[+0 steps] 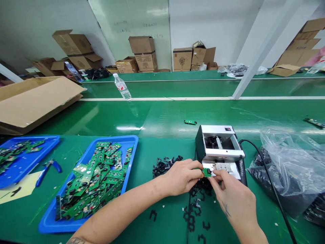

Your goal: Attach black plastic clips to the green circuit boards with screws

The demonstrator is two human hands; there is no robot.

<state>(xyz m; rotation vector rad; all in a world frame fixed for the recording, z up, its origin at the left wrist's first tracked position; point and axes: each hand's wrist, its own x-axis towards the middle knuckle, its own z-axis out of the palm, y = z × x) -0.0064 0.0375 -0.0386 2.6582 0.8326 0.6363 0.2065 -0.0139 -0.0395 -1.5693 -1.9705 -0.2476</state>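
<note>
both hands meet at small green board (207, 172); left hand (181, 177) and right hand (232, 195) fingers pinch it, steadying it against grey machine (219, 149) front. black clips (165, 164) near left.

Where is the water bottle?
In the head view, the water bottle stands tilted at the far left of the green bench, just right of the big flattened cardboard sheet and in front of the stacked cardboard boxes.

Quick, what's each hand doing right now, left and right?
Left hand: closed, pinching the small green circuit board.
Right hand: closed, fingertips on the same board, by the grey machine.
</note>
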